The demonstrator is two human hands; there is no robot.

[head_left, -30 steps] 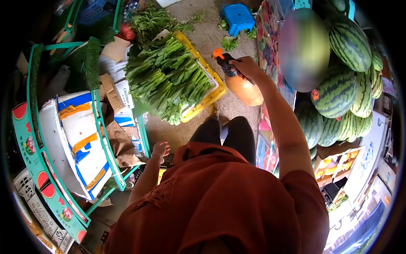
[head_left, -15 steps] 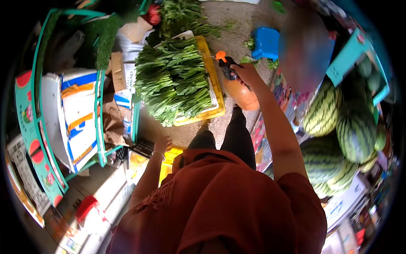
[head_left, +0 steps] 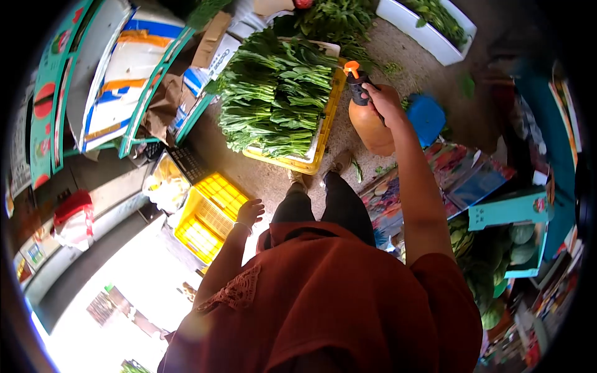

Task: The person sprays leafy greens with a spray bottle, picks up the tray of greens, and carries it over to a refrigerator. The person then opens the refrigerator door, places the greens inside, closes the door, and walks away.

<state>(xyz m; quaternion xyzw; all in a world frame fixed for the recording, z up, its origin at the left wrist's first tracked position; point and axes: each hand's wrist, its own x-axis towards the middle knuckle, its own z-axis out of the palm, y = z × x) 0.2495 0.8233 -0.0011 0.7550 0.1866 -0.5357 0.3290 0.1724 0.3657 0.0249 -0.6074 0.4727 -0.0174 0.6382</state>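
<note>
My right hand (head_left: 384,102) is closed round the black handle of a spray bottle (head_left: 372,127) with an orange nozzle and a brownish, see-through body. The bottle hangs just right of a yellow crate (head_left: 322,149) heaped with rows of leafy greens (head_left: 277,93). Low on the left, my left hand (head_left: 250,212) has its fingers apart and holds nothing. It is nearest to an empty-looking yellow basket (head_left: 210,214) beside it.
A blue stool (head_left: 426,120) stands behind the bottle. A white foam box (head_left: 429,28) of greens is at the top right. Watermelons and a teal carton (head_left: 510,211) lie at the right. Green shelving (head_left: 134,127) with boxes stands at the left. My shoes are near the crate.
The view has turned, bringing the yellow basket and the foam box into sight and shifting the watermelons down. My right hand still holds the bottle, and my left hand stays empty.
</note>
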